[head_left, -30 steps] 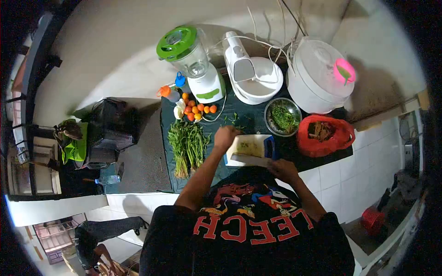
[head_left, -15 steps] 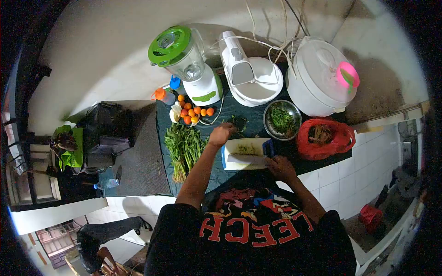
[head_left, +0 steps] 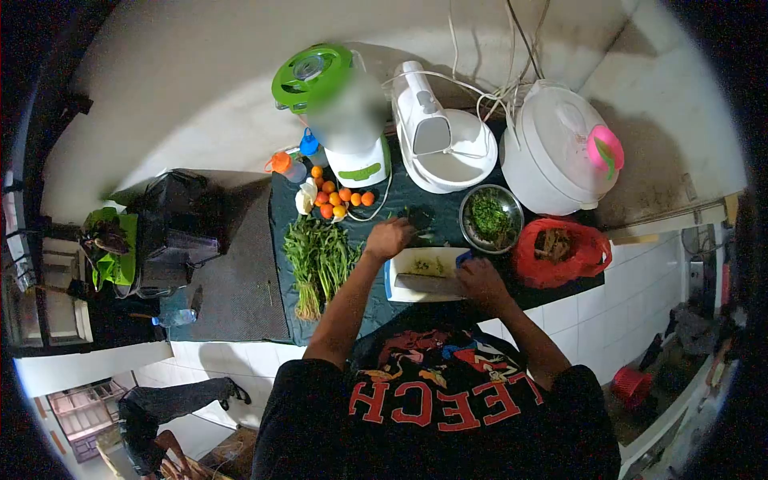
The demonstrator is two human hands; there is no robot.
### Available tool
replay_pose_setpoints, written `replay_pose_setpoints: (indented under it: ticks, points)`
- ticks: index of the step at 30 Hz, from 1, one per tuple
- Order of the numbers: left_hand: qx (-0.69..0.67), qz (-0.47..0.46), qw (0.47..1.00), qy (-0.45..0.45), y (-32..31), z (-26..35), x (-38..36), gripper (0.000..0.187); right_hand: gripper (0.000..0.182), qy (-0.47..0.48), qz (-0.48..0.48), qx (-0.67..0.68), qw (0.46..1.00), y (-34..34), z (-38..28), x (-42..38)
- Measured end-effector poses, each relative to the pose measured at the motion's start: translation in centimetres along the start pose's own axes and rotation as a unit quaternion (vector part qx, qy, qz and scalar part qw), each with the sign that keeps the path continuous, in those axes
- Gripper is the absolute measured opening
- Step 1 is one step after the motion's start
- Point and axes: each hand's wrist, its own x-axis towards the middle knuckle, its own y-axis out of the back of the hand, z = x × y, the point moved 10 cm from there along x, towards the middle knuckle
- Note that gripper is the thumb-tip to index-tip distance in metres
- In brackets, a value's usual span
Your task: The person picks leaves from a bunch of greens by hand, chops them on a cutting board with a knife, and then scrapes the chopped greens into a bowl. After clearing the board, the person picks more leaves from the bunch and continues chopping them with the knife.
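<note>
A white cutting board with blue ends lies in front of me, with green bits scattered on it. My right hand is closed at the board's right end, around the handle end of a broad-bladed knife. The blade lies low over the near side of the board. Just beyond the board's far left corner, my left hand is closed with its fingers curled down at the dark green cloth. Loose green scraps lie by its fingertips; what it holds is hidden.
Leafy green stalks and orange-red tomatoes lie to the left. A steel bowl of chopped greens and a red plastic bag are on the right. Behind stand a blender, a white stand mixer and a lidded white container.
My left hand has shifted slightly right and down, its fingers now lower over the cloth. The right hand has moved slightly up relative to the board. The camera view has shifted a little.
</note>
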Motion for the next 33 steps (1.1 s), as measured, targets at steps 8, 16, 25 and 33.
replay_pose_setpoints:
  ticks: [8,16,25,33]
  points:
    - [0.000,-0.022,1.000,0.014,5.1,3.4,0.9,0.017,0.034,-0.080,0.101,0.124,0.984,4.4,-0.4,11.1]
    - [-0.032,-0.041,0.998,0.026,9.2,5.6,0.4,0.019,0.037,-0.087,-0.020,0.288,0.953,1.6,0.1,12.8]
    - [-0.173,0.010,0.984,0.043,8.3,5.0,-0.6,0.018,0.020,-0.136,0.058,0.344,0.927,4.1,-0.3,10.9]
    - [-0.628,0.115,0.740,0.210,5.0,5.4,-3.5,0.017,0.022,-0.202,0.078,0.392,0.894,3.8,-0.4,8.4]
